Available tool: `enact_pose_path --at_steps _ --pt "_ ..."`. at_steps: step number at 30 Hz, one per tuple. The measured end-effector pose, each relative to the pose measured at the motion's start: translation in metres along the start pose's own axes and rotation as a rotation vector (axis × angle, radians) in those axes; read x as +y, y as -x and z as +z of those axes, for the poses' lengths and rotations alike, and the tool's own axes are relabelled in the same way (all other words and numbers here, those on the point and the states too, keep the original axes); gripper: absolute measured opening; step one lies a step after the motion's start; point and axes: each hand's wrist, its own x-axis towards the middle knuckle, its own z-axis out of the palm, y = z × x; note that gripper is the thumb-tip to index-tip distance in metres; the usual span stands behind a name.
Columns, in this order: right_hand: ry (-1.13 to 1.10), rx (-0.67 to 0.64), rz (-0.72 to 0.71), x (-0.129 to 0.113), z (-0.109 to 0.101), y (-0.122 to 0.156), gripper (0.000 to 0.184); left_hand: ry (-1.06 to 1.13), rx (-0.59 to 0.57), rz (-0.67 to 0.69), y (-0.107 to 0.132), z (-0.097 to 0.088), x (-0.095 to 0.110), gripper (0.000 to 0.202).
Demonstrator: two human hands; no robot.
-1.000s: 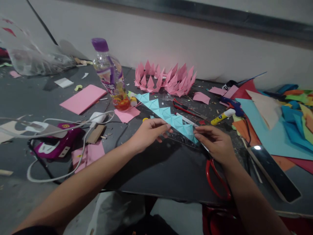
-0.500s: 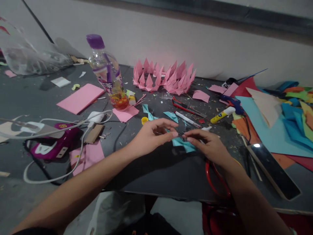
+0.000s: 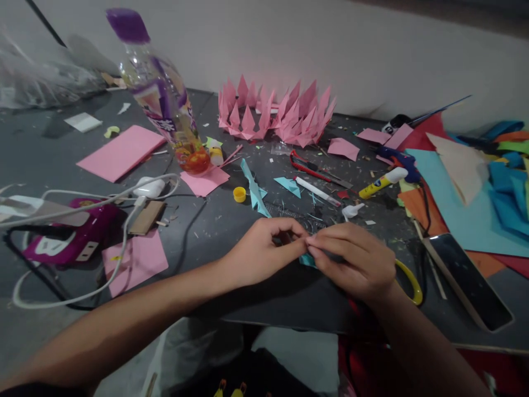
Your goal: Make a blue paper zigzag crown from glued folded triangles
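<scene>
My left hand (image 3: 268,249) and my right hand (image 3: 355,259) meet fingertip to fingertip above the front of the dark table. Both are closed in a pinch; whatever lies between the fingers is too small or hidden to make out. Just beneath them shows part of a light-blue folded paper (image 3: 307,261). Behind the fingers lies a thin dark coil (image 3: 285,210), along with a twisted light-blue paper strip (image 3: 253,190) and a small blue folded piece (image 3: 289,186). Scissors with a yellow inner handle (image 3: 413,281) are partly covered by my right wrist.
Pink folded-paper rings (image 3: 248,124) stand by the wall. A purple-capped bottle (image 3: 161,105) is left of them. Nearby lie a red cutter (image 3: 308,165), white pen (image 3: 316,191), glue stick (image 3: 380,183), glue gun (image 3: 399,160), phone (image 3: 471,281) and a purple power strip (image 3: 74,231) with white cables.
My right hand has moved in against the left, and the fingertips now meet. More of the blue paper beneath is covered. The view has shifted, showing the table items closer.
</scene>
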Motion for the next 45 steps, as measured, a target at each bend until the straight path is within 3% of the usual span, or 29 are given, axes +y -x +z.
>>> enact_pose_path --at_steps 13,45 --pt "0.200 -0.053 -0.109 0.0001 -0.0020 0.0007 0.010 -0.034 0.023 -0.009 -0.0009 0.0016 0.0009 0.009" --pt "0.242 -0.077 -0.099 0.0001 -0.0023 -0.0005 0.011 -0.069 0.014 -0.049 -0.0010 0.0032 0.0003 0.011"
